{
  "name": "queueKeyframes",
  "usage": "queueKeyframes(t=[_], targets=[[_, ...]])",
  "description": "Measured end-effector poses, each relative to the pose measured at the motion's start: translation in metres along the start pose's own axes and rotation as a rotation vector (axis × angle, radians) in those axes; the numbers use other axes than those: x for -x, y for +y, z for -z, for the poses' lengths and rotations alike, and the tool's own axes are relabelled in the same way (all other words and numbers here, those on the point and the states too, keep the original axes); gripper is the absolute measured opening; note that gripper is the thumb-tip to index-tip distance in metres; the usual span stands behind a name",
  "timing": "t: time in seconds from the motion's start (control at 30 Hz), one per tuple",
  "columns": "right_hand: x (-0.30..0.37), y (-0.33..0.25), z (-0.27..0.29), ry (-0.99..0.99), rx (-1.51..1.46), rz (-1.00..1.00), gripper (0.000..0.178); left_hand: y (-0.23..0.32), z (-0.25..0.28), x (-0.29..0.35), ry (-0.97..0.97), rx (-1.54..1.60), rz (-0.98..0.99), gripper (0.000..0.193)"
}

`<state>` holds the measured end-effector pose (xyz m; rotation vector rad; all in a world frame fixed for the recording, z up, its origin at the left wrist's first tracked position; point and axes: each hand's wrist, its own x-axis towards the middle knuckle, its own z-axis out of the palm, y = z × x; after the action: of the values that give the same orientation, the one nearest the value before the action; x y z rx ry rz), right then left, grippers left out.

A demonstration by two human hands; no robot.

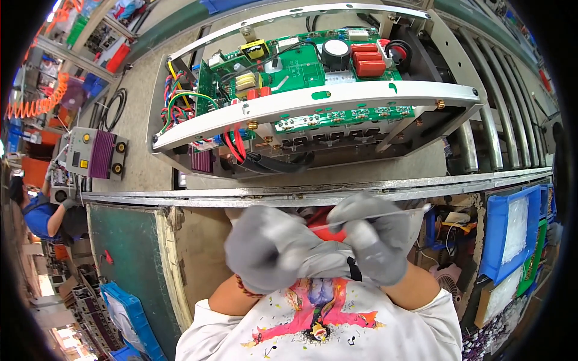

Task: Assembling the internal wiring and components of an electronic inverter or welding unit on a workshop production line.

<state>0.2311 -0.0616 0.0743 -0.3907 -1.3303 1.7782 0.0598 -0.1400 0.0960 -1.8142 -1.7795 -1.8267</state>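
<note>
Both gloved hands are in front of my body, below the bench edge. My right hand (374, 243) is closed on a thin white cable tie (391, 213), whose thicker end sticks out to the right. The tie's other end runs toward my left hand (265, 249), which is curled closed and smeared by motion; what its fingers hold is hidden. Beyond the hands, on the bench, lies an open metal-framed unit with a green circuit board (301, 69). Red wires and a thick black cable (277, 162) come out of its near side. Neither hand touches the unit.
A metal rail (313, 197) edges the bench in front of me. Metal rollers (490, 120) continue to the right. A purple-sided machine (96, 153) stands at left, near a co-worker in blue (39, 219). Blue bins (512, 234) flank the right side.
</note>
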Motion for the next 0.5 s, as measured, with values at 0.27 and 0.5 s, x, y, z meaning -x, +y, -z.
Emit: queueKeyframes(t=[0.27,0.5], targets=[[-0.013,0.017,0.013,0.289,0.195,0.321,0.028,-0.054,-0.036,-0.013,0.266,-0.017,0.276,0.031],[-0.033,0.045,0.011,0.239,0.444,0.445,0.026,-0.075,-0.028,0.002,0.163,-0.064,0.219,0.018]])
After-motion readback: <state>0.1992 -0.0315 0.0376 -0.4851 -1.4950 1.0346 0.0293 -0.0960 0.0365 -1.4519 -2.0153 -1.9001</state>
